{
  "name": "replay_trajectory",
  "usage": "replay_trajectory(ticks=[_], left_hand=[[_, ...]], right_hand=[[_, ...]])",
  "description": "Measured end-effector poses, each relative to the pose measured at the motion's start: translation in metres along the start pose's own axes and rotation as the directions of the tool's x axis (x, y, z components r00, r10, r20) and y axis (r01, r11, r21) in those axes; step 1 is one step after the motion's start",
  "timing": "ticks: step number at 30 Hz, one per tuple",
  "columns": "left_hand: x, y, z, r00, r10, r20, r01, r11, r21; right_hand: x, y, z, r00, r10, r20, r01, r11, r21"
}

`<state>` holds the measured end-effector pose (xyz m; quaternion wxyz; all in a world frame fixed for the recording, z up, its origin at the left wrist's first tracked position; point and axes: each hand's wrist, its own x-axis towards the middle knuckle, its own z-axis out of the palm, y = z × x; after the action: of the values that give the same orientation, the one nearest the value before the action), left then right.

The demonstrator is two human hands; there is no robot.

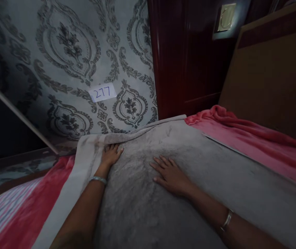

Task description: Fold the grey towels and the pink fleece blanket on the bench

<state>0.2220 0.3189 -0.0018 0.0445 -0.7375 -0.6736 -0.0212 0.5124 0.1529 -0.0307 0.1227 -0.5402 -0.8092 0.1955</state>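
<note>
Grey plush blanket (135,204): spread over red-pink bedding (257,147), nap lightly rumpled. Far edge lies folded near the wall (106,65); pale left band is possibly turned-back underside.

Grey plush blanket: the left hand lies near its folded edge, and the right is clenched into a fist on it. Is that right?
Not quite: the head view shows the right hand spread open, palm down, on the grey plush blanket. The left hand does lie near its folded edge.
</note>
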Motion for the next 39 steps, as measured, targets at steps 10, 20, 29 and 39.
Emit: replay_trajectory(ticks=[10,20,29,39], left_hand=[[-0.073,0.061,0.005,0.971,0.23,0.058,-0.228,0.973,-0.036],[-0.083,0.068,0.002,0.977,0.204,0.059,-0.207,0.977,0.048],[-0.07,0.047,0.009,0.988,0.141,0.066,-0.14,0.99,-0.013],[-0.082,-0.031,-0.004,0.959,-0.281,0.035,0.282,0.959,-0.037]], right_hand=[[-0.002,-0.003,-0.005,0.998,-0.031,-0.049,0.032,0.999,0.021],[0.033,0.074,-0.056,0.989,0.097,-0.113,-0.119,0.97,-0.21],[0.046,0.177,-0.085,0.829,0.451,-0.332,-0.525,0.831,-0.183],[0.048,0.173,-0.077,0.796,0.52,-0.31,-0.593,0.772,-0.227]])
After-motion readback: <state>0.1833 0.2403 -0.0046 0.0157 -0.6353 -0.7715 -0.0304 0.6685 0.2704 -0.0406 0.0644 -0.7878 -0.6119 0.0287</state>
